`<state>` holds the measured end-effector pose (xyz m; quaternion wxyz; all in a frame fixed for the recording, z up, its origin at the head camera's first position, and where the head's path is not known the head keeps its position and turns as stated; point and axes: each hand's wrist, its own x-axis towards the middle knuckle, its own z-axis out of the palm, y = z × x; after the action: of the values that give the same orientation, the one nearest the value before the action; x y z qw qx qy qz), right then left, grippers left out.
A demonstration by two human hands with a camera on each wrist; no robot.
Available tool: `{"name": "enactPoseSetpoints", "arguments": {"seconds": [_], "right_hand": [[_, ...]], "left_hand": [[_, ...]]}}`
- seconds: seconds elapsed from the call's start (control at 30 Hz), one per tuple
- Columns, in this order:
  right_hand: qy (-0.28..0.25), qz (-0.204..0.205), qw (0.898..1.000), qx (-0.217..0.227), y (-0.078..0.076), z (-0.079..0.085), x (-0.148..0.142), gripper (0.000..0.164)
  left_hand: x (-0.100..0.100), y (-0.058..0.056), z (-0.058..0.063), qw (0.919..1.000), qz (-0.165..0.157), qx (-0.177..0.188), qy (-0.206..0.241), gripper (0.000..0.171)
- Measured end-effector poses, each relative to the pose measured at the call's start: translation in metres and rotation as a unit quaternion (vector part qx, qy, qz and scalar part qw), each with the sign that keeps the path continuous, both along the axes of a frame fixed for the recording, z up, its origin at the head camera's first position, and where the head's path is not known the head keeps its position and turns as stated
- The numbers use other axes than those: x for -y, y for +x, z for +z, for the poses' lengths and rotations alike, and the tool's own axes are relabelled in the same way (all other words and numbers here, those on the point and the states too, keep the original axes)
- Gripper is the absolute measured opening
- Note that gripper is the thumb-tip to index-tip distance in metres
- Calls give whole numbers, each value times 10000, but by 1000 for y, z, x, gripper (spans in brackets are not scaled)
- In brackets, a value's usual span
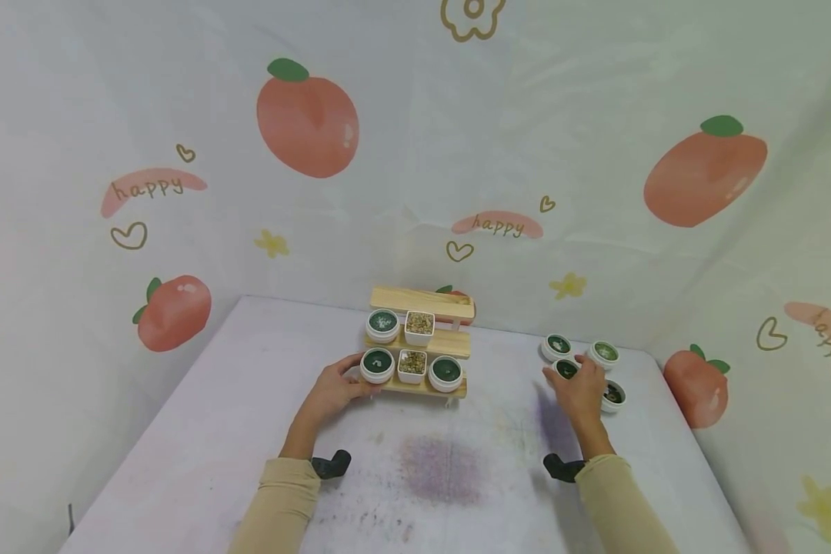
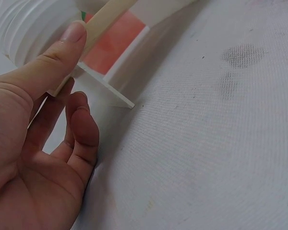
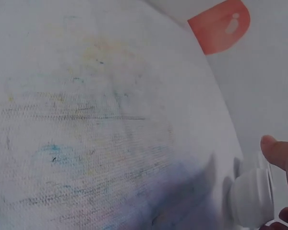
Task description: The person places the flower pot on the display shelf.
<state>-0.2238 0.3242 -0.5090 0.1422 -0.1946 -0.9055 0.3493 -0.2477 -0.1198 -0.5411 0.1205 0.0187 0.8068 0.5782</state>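
A tiered wooden stand (image 1: 450, 342) holds several small white pots. My left hand (image 1: 335, 388) grips the left end of its lower board (image 2: 108, 21), thumb above against a ridged round pot (image 2: 31, 28) and fingers beneath. That round pot (image 1: 377, 363) has a dark green top. Beside it on the lower tier are a square pot (image 1: 412, 366) of brownish bits and another green-topped round pot (image 1: 446, 372). At the right, my right hand (image 1: 582, 391) spreads thumb and fingers around a round pot (image 1: 565, 368); in the right wrist view the thumb stands off a white pot (image 3: 252, 199).
A round pot (image 1: 383, 325) and a square pot (image 1: 419, 327) stand on the middle tier. Around my right hand are more round pots: one behind (image 1: 557, 346), one at back right (image 1: 604, 354) and one partly hidden (image 1: 614, 395). A fruit-printed cloth (image 1: 402, 154) hangs behind the table.
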Motion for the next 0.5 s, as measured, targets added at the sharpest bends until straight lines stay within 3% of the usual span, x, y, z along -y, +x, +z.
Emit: {"name": "enactPoseSetpoints", "arguments": {"seconds": [0.17,0.5], "right_hand": [[-127,-121,9992,351,-2,-5,-3,80],[-26,-21,9992,392,-5,-14,-8,75]], "left_hand": [[-1,1,1,9999,14,17,159,84],[-1,1,0,9998,32,-10,175,84]]}}
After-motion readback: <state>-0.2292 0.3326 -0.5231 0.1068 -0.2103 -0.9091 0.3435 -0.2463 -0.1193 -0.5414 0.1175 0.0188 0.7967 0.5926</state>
